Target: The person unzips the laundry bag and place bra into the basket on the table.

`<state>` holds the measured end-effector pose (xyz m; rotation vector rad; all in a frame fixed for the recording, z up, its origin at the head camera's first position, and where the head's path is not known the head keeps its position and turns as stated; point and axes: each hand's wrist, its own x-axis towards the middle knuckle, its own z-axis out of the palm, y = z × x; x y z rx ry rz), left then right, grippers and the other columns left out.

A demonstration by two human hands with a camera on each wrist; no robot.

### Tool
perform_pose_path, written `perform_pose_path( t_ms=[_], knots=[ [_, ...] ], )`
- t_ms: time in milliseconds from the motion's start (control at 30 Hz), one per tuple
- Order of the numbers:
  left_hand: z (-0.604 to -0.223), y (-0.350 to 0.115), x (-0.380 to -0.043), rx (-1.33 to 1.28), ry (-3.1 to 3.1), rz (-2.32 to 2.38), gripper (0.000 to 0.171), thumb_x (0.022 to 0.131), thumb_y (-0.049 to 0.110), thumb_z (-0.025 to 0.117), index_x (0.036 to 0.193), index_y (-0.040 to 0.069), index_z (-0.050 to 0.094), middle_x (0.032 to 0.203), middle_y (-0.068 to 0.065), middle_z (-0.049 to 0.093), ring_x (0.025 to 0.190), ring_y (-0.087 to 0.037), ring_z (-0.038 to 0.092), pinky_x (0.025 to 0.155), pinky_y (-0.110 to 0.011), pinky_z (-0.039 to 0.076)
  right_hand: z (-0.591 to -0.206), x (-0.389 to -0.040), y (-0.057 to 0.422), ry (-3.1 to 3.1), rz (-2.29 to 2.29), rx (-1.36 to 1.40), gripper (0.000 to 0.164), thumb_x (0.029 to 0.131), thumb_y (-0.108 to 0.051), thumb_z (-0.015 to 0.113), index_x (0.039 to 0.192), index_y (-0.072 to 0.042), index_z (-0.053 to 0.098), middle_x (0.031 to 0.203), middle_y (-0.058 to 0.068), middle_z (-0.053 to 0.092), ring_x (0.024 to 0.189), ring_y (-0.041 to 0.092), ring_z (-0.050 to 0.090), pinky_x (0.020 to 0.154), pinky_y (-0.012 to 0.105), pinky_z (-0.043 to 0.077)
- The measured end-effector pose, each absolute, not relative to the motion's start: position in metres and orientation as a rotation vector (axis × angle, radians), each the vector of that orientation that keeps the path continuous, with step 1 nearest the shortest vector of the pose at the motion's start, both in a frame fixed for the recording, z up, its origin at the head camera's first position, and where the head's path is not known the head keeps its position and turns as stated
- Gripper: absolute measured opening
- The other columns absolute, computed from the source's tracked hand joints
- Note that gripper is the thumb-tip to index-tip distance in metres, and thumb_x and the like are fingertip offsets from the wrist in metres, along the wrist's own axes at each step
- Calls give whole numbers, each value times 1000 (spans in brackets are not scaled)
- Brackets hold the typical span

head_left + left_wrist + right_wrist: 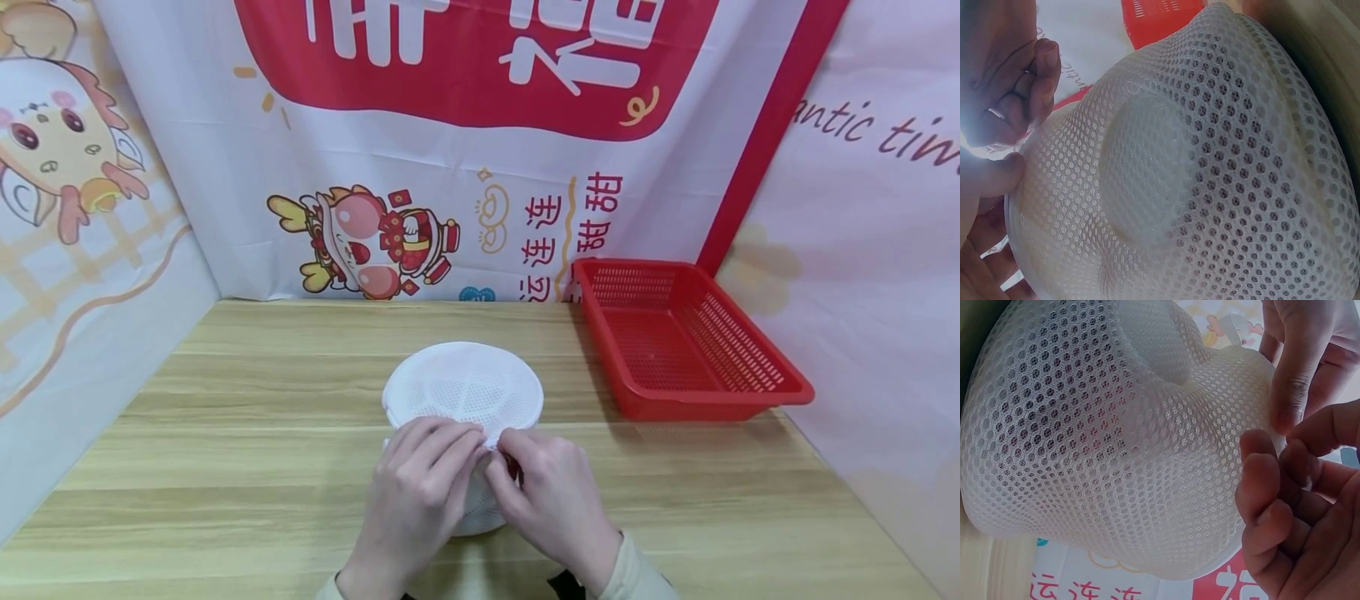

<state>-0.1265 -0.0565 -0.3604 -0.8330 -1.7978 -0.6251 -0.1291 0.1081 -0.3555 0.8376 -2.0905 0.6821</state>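
Observation:
A white mesh laundry bag (465, 383) with a round top stands on the table in front of me. My left hand (420, 483) pinches its near upper rim, thumb below and fingers over the top. Right beside it, the fingertips of my right hand (551, 492) are curled and pinch at the same rim; whatever small part they hold is hidden. In the left wrist view the bag's honeycomb mesh side (1241, 175) shows a smooth rounded patch (1147, 169). The right wrist view has both hands meeting at the edge of the mesh (1085, 425).
A red plastic basket (630, 383) with slotted walls stands at the back right of the wooden table (247, 433). Printed cloth (420, 150) hangs behind the table and along both sides.

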Motion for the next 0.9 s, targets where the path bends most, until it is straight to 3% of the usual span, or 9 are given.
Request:
perform_pose_path(
  t_ms=[900],
  knots=[
    [-361, -53, -125, -852, -1773, -613, 23, 99, 14, 57, 92, 1, 74, 90, -6, 71, 81, -26, 64, 78, -41, 52, -355, -128, 108, -2084, 696, 804, 39, 70, -5, 66, 56, -24, 34, 54, -17, 31, 48, -4, 27, 42, 10, 18]
  ],
)
